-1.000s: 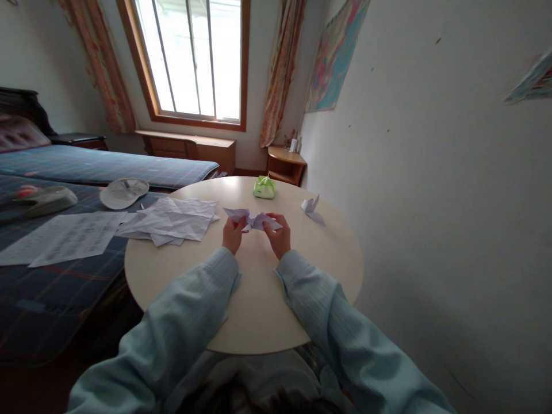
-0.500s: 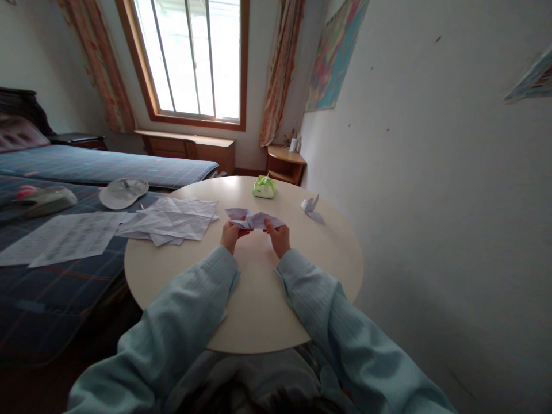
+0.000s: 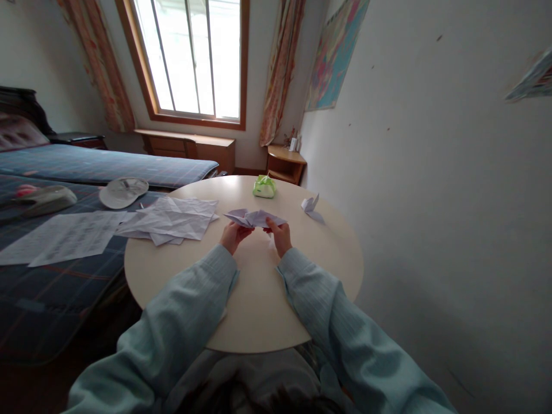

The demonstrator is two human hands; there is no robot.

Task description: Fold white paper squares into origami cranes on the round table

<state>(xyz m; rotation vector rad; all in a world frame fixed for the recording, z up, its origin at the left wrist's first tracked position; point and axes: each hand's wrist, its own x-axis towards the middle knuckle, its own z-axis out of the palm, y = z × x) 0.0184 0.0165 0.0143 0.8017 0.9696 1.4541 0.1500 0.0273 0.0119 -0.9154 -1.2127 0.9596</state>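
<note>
Between my two hands is a piece of folded white paper point(image 3: 257, 218), with pointed flaps spreading to both sides, held just above the round table point(image 3: 259, 322). My left hand point(image 3: 233, 236) is closed on its left part from below, fingers under the paper. On the right part, my right hand point(image 3: 280, 235) pinches with the thumb on top; some of its fingers are hidden. A finished-looking folded paper figure point(image 3: 311, 208) with upright points stands on the table to the right.
Creased paper sheets point(image 3: 181, 218) lie piled at the table's left edge, beside printed sheets point(image 3: 73, 236) on the bed. A green tissue pack point(image 3: 264, 187) sits at the table's far side. A pale cap point(image 3: 123, 192) rests on the bed. The wall point(image 3: 431, 230) rises at the right.
The folded paper has tilted slightly, and its left flap looks flatter and closer to the rest. Both hands have shifted a little while keeping hold of it.
</note>
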